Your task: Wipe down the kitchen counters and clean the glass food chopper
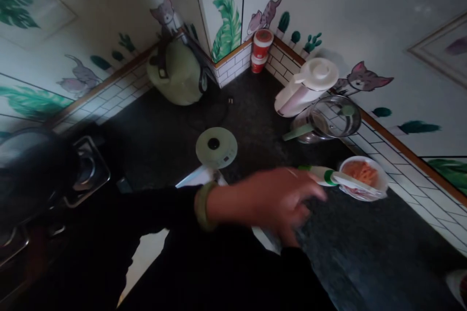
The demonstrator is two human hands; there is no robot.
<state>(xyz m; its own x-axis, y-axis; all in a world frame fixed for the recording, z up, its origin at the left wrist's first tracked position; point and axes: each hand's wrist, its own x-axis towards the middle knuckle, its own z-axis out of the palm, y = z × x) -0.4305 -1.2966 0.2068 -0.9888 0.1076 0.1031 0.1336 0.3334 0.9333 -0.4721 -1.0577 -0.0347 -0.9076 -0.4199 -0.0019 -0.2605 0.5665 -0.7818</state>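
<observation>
My left hand (268, 199), with a yellow-green band at the wrist, reaches rightward over the dark counter. It is motion-blurred. Its fingers are bent but apart, and nothing shows between them. My right hand (290, 237) lies beneath it, mostly covered, with only a bit of skin above the black cuff showing, so its fingers are hidden. Just beyond the left fingertips lies a utensil with a white and green handle (318, 174). Its long white end rests across a white bowl (381, 182) of orange shreds (365, 173). A pale flat object (195, 176) is partly covered by my left forearm.
Ahead sits a round pale-green appliance base (223, 142), with a plug (230, 101) behind it. A pale-green appliance (178, 75), red-lidded tubs (260, 51), a white jug (310, 80) and a glass-lidded pot (328, 119) line the walls. Left is a stove with a dark pan (34, 170).
</observation>
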